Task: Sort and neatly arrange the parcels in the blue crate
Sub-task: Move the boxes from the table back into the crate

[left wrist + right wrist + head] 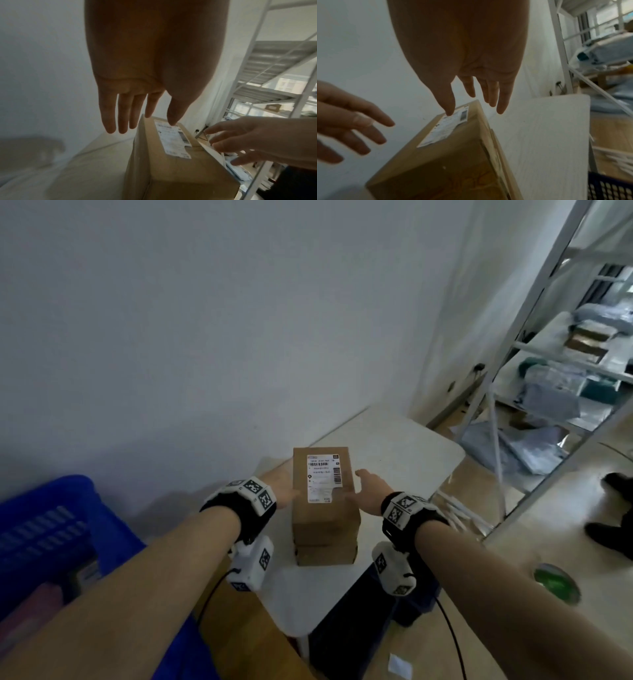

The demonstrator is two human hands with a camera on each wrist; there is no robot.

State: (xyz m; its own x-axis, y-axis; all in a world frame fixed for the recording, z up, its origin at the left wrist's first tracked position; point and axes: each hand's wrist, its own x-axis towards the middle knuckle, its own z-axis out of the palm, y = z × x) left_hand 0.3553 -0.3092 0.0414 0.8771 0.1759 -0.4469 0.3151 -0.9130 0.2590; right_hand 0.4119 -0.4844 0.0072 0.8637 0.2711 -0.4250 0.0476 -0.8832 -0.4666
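We are seeing a white rectangular table point(394, 440) standing against the pale wall, and it is carrying a stack of two brown cardboard boxes point(323, 522). The upper box point(325, 494) is showing a white shipping label point(323, 477) on its top face, and the lower box point(325, 554) is resting directly on the tabletop.

Matt cardboard, smooth white counter

Box point(325, 508) – plain brown cardboard with a paper label point(323, 478); counter point(394, 446) matt white; crate point(51, 529) glossy blue plastic.
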